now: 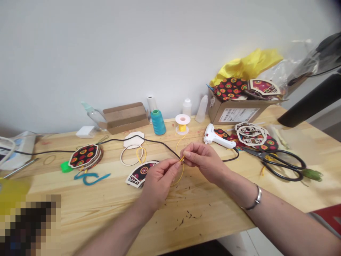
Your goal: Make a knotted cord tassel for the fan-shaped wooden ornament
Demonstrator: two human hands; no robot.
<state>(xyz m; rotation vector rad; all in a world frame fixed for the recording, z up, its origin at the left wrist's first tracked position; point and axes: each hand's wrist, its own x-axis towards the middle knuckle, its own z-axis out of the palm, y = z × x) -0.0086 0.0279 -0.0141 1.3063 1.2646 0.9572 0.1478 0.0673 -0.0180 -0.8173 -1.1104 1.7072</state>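
- At 8 o'clock from the meeting fingertips, the fan-shaped piece (140,174) lies partly hidden by the left hand (161,177); a dropped wrist could shove it across the desk (213,220).
- At the clock's centre, the yellow cord (182,159) is held between both hands; being thin, it could slip if either pinch slackens. The fingertips cover much of it, so I can't tell whether there is a knot.
- The black cable (163,143) passes behind the hands, where slack cord might snag on it.
- At 12 o'clock the spool (182,125) stands on end, yellow strand trailing towards the hands; a hard tug could topple it.
- At 2 o'clock the glue gun (218,138) lies near the right hand (206,161); a wide outward pull could knock it.
- At 3 o'clock, well apart, lie the scissors (287,165), points towards the glue gun; a careless reach could meet them.
- Left pose: forearm enters from about 7 o'clock, back of the hand upward, grip closed on the cord between thumb and forefinger.
- Right pose: forearm enters from 4 o'clock, fingers curled, grip likewise pinched on the cord, tips almost meeting the left's.
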